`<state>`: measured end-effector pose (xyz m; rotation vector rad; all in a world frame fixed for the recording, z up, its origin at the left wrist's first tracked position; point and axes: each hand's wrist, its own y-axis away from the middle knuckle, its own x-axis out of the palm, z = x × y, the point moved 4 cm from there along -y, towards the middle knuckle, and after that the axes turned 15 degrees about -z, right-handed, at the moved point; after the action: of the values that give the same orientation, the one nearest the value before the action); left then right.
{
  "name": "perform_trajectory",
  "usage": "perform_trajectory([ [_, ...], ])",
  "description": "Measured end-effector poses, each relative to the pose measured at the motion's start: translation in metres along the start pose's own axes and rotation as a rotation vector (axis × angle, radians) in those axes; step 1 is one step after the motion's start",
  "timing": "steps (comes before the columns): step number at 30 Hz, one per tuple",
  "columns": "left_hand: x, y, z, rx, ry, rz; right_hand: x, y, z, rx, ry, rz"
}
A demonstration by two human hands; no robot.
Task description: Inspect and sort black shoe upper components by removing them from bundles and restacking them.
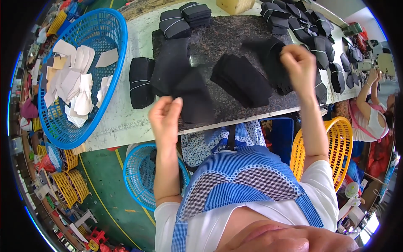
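My left hand [164, 118] pinches a black fabric piece [194, 100], blurred by motion, at the left of a dark speckled board [228, 38]. At the board's right side, the fingers of my right hand [300, 69] are closed on another black fabric piece [268, 52], also smeared. A loose stack of black fabric pieces [242, 82] lies slantwise between my hands. Beneath the left piece, more black material [170, 59] shows in part. A tied black bundle [141, 82] rests just left of the board.
Tied black bundles [174, 25] stand at the board's far left, with several more [321, 48] along the right. A blue basket [119, 46] of pale cut pieces is at left. Below the table edge are a light-blue basket [136, 191] and a yellow basket [344, 138]. Another person [369, 113] works at far right.
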<state>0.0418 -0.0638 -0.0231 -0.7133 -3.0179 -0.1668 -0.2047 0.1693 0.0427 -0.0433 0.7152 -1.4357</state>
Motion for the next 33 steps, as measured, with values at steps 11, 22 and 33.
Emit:
perform_trajectory([
  [11, 0.051, 0.035, 0.004, -0.024, -0.050, 0.272, 0.051, 0.072, 0.060, -0.226, -0.232, 0.600],
  [22, 0.018, 0.016, -0.001, 0.003, 0.096, -0.005, 0.034, 0.024, 0.009, 0.470, -0.469, 0.201],
  [33, 0.018, 0.012, -0.001, 0.076, -0.029, 0.134, 0.040, 0.058, 0.025, -0.714, 0.166, 0.543],
])
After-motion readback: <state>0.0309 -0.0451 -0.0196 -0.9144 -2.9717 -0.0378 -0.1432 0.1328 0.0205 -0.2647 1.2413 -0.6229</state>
